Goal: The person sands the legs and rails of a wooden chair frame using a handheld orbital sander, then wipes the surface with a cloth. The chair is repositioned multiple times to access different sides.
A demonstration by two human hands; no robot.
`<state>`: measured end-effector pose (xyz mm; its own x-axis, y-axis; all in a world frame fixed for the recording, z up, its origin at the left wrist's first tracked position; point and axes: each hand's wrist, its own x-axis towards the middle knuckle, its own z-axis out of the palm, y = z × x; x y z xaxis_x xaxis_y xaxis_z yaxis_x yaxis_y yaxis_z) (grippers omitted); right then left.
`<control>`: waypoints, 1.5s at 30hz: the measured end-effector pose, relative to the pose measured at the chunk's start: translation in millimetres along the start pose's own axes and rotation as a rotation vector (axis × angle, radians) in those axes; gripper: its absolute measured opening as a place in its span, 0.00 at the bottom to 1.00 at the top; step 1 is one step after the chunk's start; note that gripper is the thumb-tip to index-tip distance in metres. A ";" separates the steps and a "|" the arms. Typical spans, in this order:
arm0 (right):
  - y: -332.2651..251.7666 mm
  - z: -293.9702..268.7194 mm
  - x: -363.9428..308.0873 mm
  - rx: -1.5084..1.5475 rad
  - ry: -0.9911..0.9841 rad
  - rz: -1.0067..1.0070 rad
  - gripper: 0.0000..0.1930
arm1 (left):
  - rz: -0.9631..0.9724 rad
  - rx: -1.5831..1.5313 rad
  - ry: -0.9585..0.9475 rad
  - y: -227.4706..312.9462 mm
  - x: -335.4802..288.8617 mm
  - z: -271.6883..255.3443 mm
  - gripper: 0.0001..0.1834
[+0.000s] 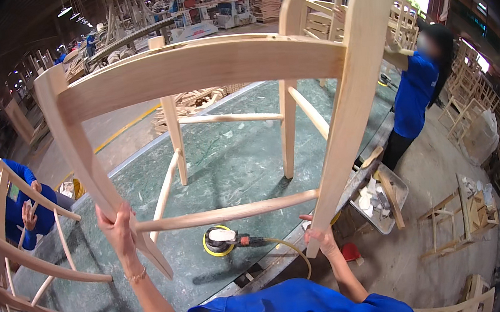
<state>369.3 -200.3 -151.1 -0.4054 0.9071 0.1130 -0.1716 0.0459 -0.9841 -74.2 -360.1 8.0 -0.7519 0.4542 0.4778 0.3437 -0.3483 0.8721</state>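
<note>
A bare pale wooden chair frame stands tilted up in front of me, its wide curved rail facing me and round stretchers joining its legs. My left hand is closed around the lower part of the left leg, just beside the near stretcher. Low on the right leg, close to its end, my right hand grips the wood; part of its fingers is hidden behind the leg. Below the near stretcher an orbital sander with a yellow-rimmed pad lies on the green worktable, its hose running toward the table's near edge.
At left a co-worker in blue handles another chair frame. A second co-worker stands at the far right by more chairs. A metal tray holding scraps sits by the table edge. A wooden frame rests on the floor at right.
</note>
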 end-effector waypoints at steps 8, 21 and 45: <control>3.4 20.1 21.7 0.057 -0.172 0.230 0.38 | 0.089 0.052 0.269 39.0 -43.3 -34.5 0.16; 9.8 83.7 180.2 0.076 -0.281 0.083 0.24 | 0.040 0.213 0.314 9.8 -34.7 -35.6 0.22; 32.1 73.9 201.3 0.398 -0.257 0.255 0.36 | -0.020 0.327 0.242 -10.2 -2.4 -39.5 0.14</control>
<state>215.8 -47.1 -149.8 -0.6768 0.7348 -0.0442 -0.3457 -0.3703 -0.8622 -98.1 -390.0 -6.2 -0.8575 0.2389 0.4556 0.4590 -0.0444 0.8873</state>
